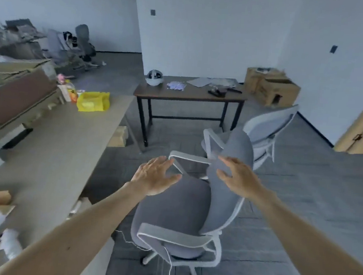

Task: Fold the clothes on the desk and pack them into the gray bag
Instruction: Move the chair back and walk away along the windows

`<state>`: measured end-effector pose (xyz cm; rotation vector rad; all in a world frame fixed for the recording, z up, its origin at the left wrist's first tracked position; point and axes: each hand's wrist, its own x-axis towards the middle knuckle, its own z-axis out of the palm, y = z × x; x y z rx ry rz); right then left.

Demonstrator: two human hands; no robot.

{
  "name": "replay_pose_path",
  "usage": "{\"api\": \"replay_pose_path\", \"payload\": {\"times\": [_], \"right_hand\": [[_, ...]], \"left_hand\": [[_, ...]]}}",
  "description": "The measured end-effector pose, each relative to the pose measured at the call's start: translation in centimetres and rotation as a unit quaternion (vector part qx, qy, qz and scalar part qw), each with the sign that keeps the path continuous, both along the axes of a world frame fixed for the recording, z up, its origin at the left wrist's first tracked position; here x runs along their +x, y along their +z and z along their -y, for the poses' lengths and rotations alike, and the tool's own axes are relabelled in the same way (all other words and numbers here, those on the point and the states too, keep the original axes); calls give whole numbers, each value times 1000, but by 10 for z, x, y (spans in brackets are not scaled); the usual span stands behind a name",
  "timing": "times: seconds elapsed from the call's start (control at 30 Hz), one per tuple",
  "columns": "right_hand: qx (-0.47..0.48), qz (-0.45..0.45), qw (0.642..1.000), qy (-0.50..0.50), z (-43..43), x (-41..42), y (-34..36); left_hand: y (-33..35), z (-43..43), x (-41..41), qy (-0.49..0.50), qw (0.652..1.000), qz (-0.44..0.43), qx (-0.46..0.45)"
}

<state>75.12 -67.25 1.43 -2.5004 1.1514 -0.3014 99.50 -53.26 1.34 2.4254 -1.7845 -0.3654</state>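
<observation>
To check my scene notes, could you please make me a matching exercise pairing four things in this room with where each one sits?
Things:
1. yellow bag
2. white helmet
3. cardboard boxes
4. nearest gray chair

Places:
A. on the floor by the far wall
B. on the dark table
C. on the long pale desk
D. closest to the person, beside that desk

Pairs: 1-C; 2-B; 3-A; 4-D

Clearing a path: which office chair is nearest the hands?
The nearer gray chair, beneath the left hand and right hand; the other chair stands behind it.
</observation>
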Motion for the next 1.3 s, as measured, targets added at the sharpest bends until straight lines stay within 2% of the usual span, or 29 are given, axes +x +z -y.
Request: {"api": "replay_pose_path", "payload": {"times": [0.17,0.33,0.47,0.6,0.87,1.07,1.17,1.3], "right_hand": [[28,7,998,-52,39,-76,-4],[24,-2,999,-38,76,-105,-9],[21,-10,1000,-15,121,-111,-11],[30,-46,998,28,187,-108,-20],[31,-130,981,141,296,-91,-26],[5,-189,945,266,354,-52,-36],[-34,-238,908,343,378,-30,-48],[-46,-254,874,412,403,-11,-62]], "left_hand": [[-3,65,-74,-51,999,-18,9],[-19,107,-113,-59,997,-36,45],[-40,157,-128,-36,995,-64,74],[-60,212,-146,-16,993,-99,61],[-72,267,-165,97,969,-208,87],[-58,255,-189,143,946,-249,149],[-58,247,-207,180,935,-255,168],[-69,242,-231,274,919,-250,131]]}}
